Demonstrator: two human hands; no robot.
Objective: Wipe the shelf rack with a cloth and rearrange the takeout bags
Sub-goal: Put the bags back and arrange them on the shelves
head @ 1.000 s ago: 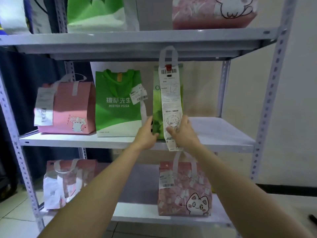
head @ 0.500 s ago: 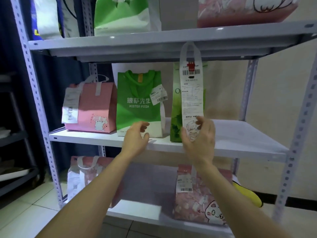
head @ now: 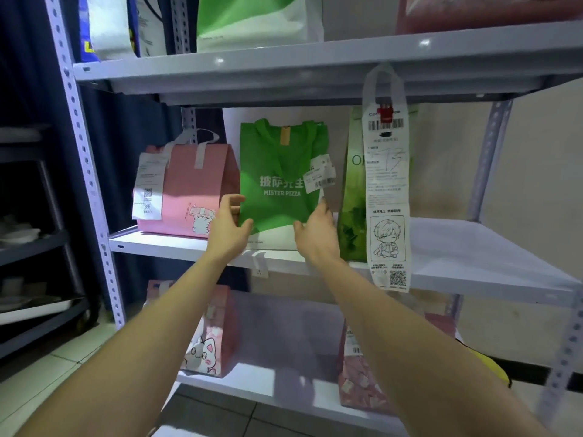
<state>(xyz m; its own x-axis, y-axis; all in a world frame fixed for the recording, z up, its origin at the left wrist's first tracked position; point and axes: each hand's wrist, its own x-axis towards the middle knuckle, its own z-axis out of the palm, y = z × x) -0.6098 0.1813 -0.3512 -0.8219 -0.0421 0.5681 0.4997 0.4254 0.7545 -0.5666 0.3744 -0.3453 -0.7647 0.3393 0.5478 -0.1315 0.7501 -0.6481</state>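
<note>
A green "Mister Pizza" takeout bag (head: 280,171) stands in the middle of the grey rack's middle shelf (head: 473,253). My left hand (head: 228,225) grips its lower left edge, thumb on the front. At the lower right edge my right hand (head: 315,231) holds it the same way. A pink bag (head: 189,190) with a receipt stands to its left. To the right stands a pale green leafy bag (head: 353,197), with a long receipt (head: 386,184) hanging from its white handle past the shelf edge. No cloth is in view.
The top shelf (head: 315,67) carries several more bags. The bottom shelf holds a pink cat bag (head: 214,342) and a pink patterned bag (head: 356,383). A dark trolley (head: 28,247) stands left of the rack upright (head: 82,152). Something yellow (head: 492,364) lies low right.
Both hands let go of the pale green bag and its long receipt, moved left, and closed on the sides of the green pizza bag. My view also shifted left and closer.
</note>
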